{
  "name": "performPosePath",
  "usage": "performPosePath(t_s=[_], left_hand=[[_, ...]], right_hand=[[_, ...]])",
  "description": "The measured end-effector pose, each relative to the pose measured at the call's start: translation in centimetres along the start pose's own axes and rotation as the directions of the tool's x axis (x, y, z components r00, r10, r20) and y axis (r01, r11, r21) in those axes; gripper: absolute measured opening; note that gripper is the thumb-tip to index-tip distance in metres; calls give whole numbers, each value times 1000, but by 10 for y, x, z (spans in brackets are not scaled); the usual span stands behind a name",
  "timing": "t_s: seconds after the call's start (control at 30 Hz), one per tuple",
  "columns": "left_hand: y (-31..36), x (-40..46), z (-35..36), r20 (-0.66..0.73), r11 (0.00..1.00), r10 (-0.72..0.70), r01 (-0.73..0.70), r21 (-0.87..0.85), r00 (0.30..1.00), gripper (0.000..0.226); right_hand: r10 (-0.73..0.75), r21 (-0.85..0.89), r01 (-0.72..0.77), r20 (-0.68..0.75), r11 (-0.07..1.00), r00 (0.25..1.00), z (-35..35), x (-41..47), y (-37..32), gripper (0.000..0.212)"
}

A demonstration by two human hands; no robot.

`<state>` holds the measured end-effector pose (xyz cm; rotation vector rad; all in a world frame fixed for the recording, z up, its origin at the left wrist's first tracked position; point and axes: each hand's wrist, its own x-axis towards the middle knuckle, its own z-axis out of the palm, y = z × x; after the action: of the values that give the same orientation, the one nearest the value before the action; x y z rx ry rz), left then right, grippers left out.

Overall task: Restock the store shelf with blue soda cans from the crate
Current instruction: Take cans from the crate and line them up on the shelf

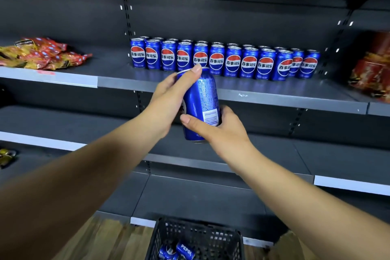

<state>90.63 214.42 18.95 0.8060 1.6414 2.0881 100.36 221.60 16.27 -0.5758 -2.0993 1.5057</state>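
A blue soda can (200,101) is held upright in front of the shelf, its label side turned away from me. My left hand (168,99) grips its upper part, thumb reaching to the rim. My right hand (219,126) holds its lower part, thumb across the front. On the grey shelf (274,93) behind it stand two rows of several blue cans (223,59), logos facing out. Far below, a black crate (196,236) on the floor holds a few loose blue cans (179,250).
Red and yellow snack bags (40,53) lie on the shelf to the left. Red packets (371,72) stand at the right edge. Lower dark shelves (316,158) run beneath, with a small gold item (6,156) at far left. The floor is wood.
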Motion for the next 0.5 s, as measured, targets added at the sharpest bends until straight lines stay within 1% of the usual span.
performPosePath(t_s=[0.07,0.13,0.2,0.3,0.37,0.43,0.5], left_hand=[[0,-3,1,15,1000,24,-24,-20,1000,18],[0,-6,1,32,998,40,-39,-42,999,14],[2,-8,-1,41,996,39,-35,-77,998,19],[6,-6,-6,63,989,-8,17,-145,998,33],[11,-6,-6,105,979,-47,66,-191,993,35],[16,-8,-3,152,971,-63,96,-221,986,40],[19,-10,0,177,961,-77,120,-250,981,42]], right_hand=[[-4,19,3,20,1000,1000,0,-3,2,58],[-8,56,4,56,998,998,-1,-6,3,56],[-3,122,-13,124,993,992,-4,-8,2,56],[-9,193,-39,245,980,969,-8,-6,1,66],[-19,231,-58,316,971,949,-10,-4,1,69],[-17,286,-107,400,952,916,-11,-2,2,76],[-37,355,-153,475,922,879,-11,-3,0,68]])
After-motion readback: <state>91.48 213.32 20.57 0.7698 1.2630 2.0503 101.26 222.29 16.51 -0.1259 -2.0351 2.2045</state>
